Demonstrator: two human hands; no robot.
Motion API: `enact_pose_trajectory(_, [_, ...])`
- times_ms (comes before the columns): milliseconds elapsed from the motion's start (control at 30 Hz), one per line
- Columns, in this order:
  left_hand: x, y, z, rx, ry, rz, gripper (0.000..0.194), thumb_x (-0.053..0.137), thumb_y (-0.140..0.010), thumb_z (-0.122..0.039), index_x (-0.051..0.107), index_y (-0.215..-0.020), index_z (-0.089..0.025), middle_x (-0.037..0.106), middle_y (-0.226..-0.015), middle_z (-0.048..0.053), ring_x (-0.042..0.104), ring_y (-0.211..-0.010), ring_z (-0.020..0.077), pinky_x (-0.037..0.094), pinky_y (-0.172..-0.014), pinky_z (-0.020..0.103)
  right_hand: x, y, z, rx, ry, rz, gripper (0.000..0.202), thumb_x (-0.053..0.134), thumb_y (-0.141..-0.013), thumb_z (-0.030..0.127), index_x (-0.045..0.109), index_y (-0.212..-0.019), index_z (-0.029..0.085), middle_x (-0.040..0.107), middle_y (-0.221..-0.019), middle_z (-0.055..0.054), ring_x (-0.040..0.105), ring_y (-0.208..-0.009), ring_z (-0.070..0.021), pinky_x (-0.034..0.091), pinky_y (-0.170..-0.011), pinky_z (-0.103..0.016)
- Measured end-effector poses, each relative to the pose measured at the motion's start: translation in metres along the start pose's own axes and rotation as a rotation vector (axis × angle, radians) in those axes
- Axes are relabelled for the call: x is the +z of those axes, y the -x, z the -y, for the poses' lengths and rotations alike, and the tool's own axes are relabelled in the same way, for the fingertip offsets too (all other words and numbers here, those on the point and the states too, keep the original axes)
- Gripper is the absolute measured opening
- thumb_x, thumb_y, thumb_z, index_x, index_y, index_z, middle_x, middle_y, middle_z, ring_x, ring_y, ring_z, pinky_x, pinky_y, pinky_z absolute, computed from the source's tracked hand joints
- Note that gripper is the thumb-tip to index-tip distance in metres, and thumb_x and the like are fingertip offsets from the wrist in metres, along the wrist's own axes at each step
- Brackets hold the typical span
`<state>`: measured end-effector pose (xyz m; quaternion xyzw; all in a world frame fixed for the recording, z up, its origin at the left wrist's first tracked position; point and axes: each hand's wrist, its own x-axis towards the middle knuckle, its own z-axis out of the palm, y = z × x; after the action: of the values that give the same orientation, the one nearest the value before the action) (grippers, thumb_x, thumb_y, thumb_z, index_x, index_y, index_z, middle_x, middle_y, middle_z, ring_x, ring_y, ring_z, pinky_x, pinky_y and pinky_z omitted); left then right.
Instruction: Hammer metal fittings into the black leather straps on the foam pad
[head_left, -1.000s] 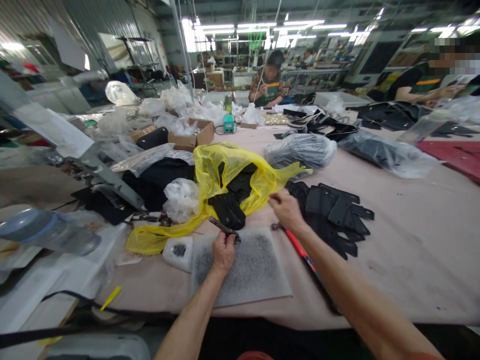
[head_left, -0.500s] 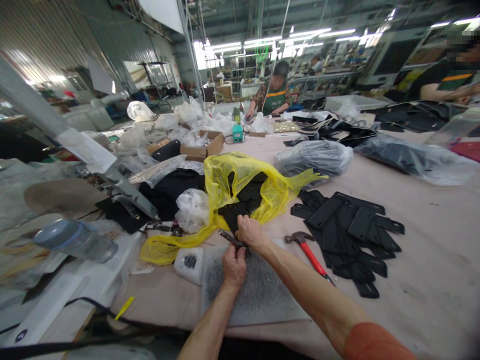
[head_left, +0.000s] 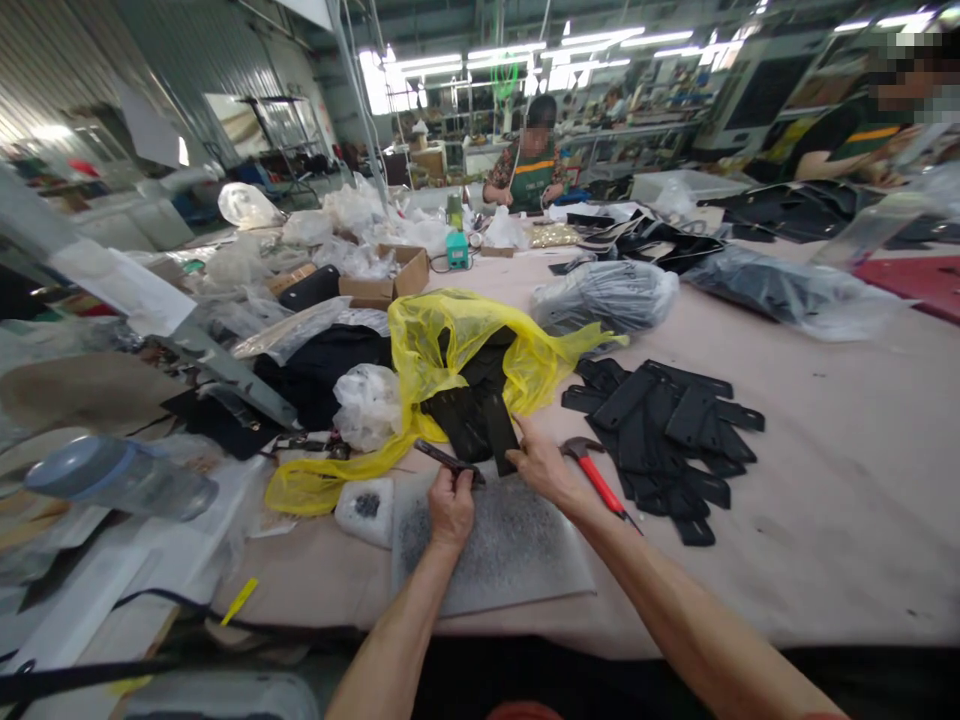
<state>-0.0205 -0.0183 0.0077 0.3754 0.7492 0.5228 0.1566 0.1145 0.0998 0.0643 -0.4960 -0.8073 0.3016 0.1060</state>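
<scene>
My left hand (head_left: pixel 451 508) is closed around a dark, rod-like metal tool (head_left: pixel 442 458), which points up and left above the speckled board. To its right, my right hand (head_left: pixel 541 462) grips the edge of a flat black strip (head_left: pixel 492 432). That strip hangs out at the mouth of a yellow mesh bag (head_left: pixel 409 350), where more black pieces (head_left: pixel 454 420) lie. Beneath the hands is the grey speckled board (head_left: pixel 495 560). A claw hammer (head_left: pixel 596 478) with a red handle lies just right of my right hand.
A pile of black strips (head_left: pixel 667 430) spreads to the right of the hammer. Left of the board sit a small white block (head_left: pixel 365 508) and crumpled clear plastic (head_left: pixel 367 405). A water bottle (head_left: pixel 124 475) lies at far left. Across the table, a person (head_left: pixel 534 165) works near plastic-wrapped bundles (head_left: pixel 607 298).
My hands have moved apart. My right hand has shifted right with the black strip, away from the tool in my left hand. The whole view has shifted slightly.
</scene>
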Motion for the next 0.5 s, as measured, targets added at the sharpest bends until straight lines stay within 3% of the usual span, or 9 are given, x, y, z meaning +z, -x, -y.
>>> enact_pose_trajectory(133, [-0.002,0.000,0.004,-0.007,-0.010,-0.022,0.019,0.054,-0.084,-0.034,0.064,-0.083,-0.018,0.071,-0.073,0.004,0.065,-0.070,0.0202,0.047,-0.065,0.027,0.011,0.072,-0.021,0.064,-0.303,0.062,0.056,0.048,-0.081,0.024,0.050,-0.135,0.012,0.065,-0.081,-0.003,0.059,-0.073,-0.0183,0.044,-0.066,-0.028])
enact_pose_trajectory(267, [-0.002,-0.002,0.004,-0.002,-0.030,-0.024,0.019,0.055,-0.083,-0.035,0.064,-0.082,-0.018,0.071,-0.075,0.005,0.065,-0.071,0.0201,0.047,-0.066,0.028,0.030,0.129,-0.021,0.138,-0.328,0.147,0.056,0.048,-0.081,0.023,0.049,-0.136,0.014,0.068,-0.081,-0.004,0.062,-0.074,-0.0199,0.046,-0.068,-0.029])
enact_pose_trajectory(367, [0.000,-0.002,0.000,0.025,-0.044,0.027,0.019,0.054,-0.084,-0.034,0.065,-0.084,-0.018,0.072,-0.079,0.005,0.065,-0.075,0.0199,0.048,-0.069,0.028,0.038,0.148,-0.015,0.140,-0.241,0.146,0.060,0.048,-0.084,0.023,0.042,-0.143,0.015,0.071,-0.088,-0.008,0.065,-0.081,-0.0226,0.046,-0.073,-0.031])
enact_pose_trajectory(500, [0.004,-0.002,-0.007,0.067,-0.061,0.114,0.019,0.055,-0.083,-0.032,0.066,-0.086,-0.017,0.072,-0.080,0.005,0.065,-0.075,0.0193,0.049,-0.070,0.028,0.041,0.149,-0.013,0.142,-0.172,0.150,0.062,0.048,-0.085,0.024,0.038,-0.146,0.016,0.072,-0.103,-0.012,0.067,-0.095,-0.0246,0.046,-0.083,-0.033])
